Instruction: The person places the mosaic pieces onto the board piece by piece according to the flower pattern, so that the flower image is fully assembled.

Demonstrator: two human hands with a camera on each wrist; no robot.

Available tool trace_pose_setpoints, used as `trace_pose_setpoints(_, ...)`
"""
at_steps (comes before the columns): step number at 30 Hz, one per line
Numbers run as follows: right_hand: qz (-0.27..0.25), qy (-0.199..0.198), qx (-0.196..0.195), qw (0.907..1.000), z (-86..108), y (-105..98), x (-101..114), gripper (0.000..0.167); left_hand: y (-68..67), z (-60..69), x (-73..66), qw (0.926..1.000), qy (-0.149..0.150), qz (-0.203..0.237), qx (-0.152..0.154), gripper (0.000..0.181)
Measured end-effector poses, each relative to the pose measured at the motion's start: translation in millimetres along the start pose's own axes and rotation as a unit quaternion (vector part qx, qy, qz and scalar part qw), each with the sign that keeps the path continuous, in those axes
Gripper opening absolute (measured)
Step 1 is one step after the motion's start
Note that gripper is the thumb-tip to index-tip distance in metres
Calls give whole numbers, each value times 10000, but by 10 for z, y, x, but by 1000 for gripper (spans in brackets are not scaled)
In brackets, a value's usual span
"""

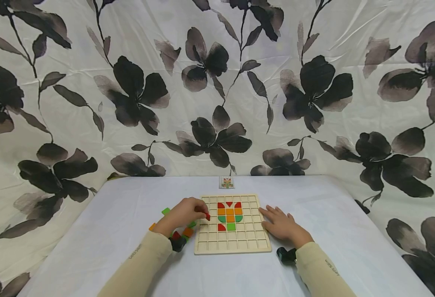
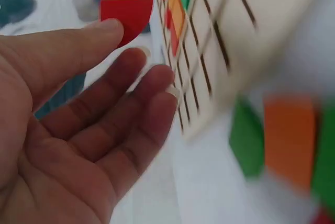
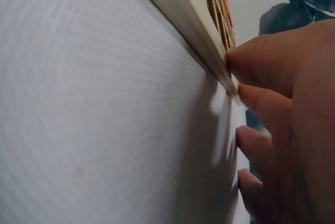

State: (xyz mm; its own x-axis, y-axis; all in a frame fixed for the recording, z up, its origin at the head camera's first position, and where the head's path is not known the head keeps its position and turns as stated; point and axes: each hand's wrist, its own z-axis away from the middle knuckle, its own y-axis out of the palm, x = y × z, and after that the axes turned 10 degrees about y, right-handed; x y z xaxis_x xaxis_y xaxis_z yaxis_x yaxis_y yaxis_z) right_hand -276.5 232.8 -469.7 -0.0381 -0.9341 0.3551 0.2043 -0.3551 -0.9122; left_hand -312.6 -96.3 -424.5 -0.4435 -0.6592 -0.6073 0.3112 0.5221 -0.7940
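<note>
A red quarter-round piece point(image 2: 128, 17) is pinched by my left hand point(image 2: 99, 114), seen close in the left wrist view. In the head view that left hand point(image 1: 183, 213) is over the left edge of the wooden grid board point(image 1: 232, 246). Red, orange, green and light green pieces form a pattern in the board's cells, with an orange piece point(image 1: 230, 218) near its middle. My right hand point(image 1: 284, 227) touches the board's right edge with fingers extended; the right wrist view shows its fingertips against the board's side point(image 3: 183, 14).
Loose pieces lie left of the board, among them an orange one point(image 1: 188, 232) and a light green one point(image 1: 165, 211). A small patterned card point(image 1: 226, 182) lies behind the board on the white table point(image 1: 128, 206). A floral cloth point(image 1: 210, 62) hangs behind.
</note>
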Motion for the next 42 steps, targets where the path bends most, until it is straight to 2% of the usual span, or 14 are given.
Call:
trace_pose_setpoints(8,41,83,7,10000,-14,11,-8,54,288,-297,-308,9966,769,3,307,10)
trace_pose_setpoints(11,20,73,6,10000,-15,10,-9,53,378,-393,-398,9958,859,0,331,11)
trace_pose_setpoints(15,44,47,-13,10000,-25,21,-19,53,471,-478,-485,9955,859,-63,399,3)
trace_pose_setpoints(21,31,19,-29,10000,-33,17,-23,54,560,-545,-597,9929,1007,-416,475,8)
trace_pose_setpoints(28,-31,49,13,10000,-34,30,-35,53,682,-624,-600,9897,1099,-694,599,8)
trace_pose_setpoints(36,-22,48,-13,10000,-48,48,-47,53,758,-623,-600,9864,1120,-1006,661,9)
trace_pose_setpoints(42,-20,26,-7,10000,-36,27,-38,53,807,-595,-648,9801,1194,-1450,636,14)
